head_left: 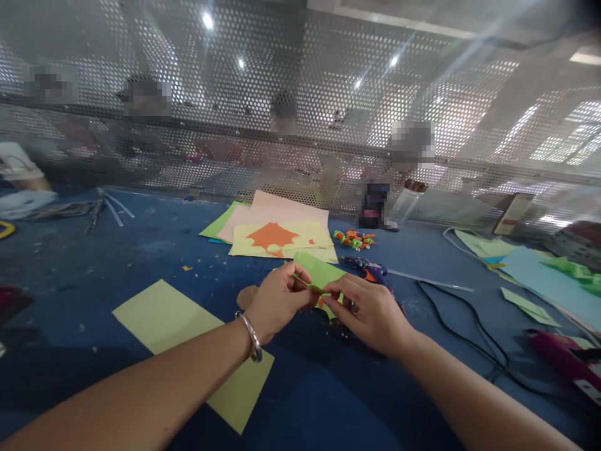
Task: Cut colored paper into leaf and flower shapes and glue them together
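A piece of bright green paper (318, 269) is pinched between my two hands above the middle of the table. My left hand (280, 295), with a silver bangle at the wrist, has its thumb and fingers closed on the paper's left edge. From the right, my right hand (373, 308) pinches the same paper, its fingertips close to the left ones. Just below the fingertips shows a small green and orange scrap (327, 308), partly hidden. A pale yellow-green sheet (176, 313) lies flat under my left forearm.
Beyond my hands are stacked coloured sheets (291, 210), an orange cut-out (272, 237) and small orange-green pieces (354, 238). A blue and orange glue gun (373, 270) and black cord (462, 335) lie right. A perforated metal screen (282, 156) stands behind, with people beyond.
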`<state>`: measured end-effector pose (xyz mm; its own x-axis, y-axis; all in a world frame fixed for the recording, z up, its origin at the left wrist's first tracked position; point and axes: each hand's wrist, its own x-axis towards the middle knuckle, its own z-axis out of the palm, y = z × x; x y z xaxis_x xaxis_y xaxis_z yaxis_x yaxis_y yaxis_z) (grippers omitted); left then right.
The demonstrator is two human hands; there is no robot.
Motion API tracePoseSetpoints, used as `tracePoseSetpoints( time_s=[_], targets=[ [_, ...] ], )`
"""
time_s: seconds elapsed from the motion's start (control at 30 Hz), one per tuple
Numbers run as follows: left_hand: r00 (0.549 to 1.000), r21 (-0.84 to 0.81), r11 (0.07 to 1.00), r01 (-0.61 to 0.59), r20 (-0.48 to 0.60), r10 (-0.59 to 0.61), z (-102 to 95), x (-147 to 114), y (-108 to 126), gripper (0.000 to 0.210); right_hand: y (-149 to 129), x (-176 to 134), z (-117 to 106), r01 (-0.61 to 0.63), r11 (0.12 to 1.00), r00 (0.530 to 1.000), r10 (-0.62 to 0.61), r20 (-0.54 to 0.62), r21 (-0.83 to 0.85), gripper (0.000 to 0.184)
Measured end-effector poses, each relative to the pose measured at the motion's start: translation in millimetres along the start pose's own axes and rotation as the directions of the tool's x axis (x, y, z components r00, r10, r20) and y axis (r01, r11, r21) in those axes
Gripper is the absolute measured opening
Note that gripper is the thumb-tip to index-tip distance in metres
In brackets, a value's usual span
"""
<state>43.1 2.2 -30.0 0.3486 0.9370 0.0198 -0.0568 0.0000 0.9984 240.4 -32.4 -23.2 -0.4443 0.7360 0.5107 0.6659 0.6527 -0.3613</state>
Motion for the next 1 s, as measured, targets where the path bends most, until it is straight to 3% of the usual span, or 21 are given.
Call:
tracePoseSetpoints(
  time_s=[0.2,0.33,0.43,0.6,1.0],
  targets=[
    [0.996,-0.105,0.99,0.092,0.021,-0.09,3.2,-3.5,8.0,0.024,2.0,0.3,1.8,0.033,0.999,0.999,-0.033,-0.02,-0.013,0.014],
    [0.978,-0.179,0.962,0.207,0.054,-0.201,1.5,-4.4,12.6,0.021,3.2,0.5,2.7,-0.003,1.0,0.999,0.003,-0.034,-0.008,0.012],
    [0.97,-0.204,0.95,0.237,0.104,-0.22,-2.3,-3.9,13.2,0.019,3.6,-0.5,1.6,-0.042,0.999,0.998,0.042,-0.052,0.002,0.012],
    [0.966,-0.16,0.964,0.211,0.186,-0.181,-6.8,-3.6,11.3,0.033,3.0,-1.7,-1.7,-0.076,0.997,0.996,0.077,-0.049,0.013,0.012],
    [0.977,-0.067,0.987,0.149,0.164,-0.136,-3.7,-4.2,14.5,0.017,1.2,0.4,-6.2,-0.086,0.99,0.996,0.085,0.008,0.112,0.015]
  ],
)
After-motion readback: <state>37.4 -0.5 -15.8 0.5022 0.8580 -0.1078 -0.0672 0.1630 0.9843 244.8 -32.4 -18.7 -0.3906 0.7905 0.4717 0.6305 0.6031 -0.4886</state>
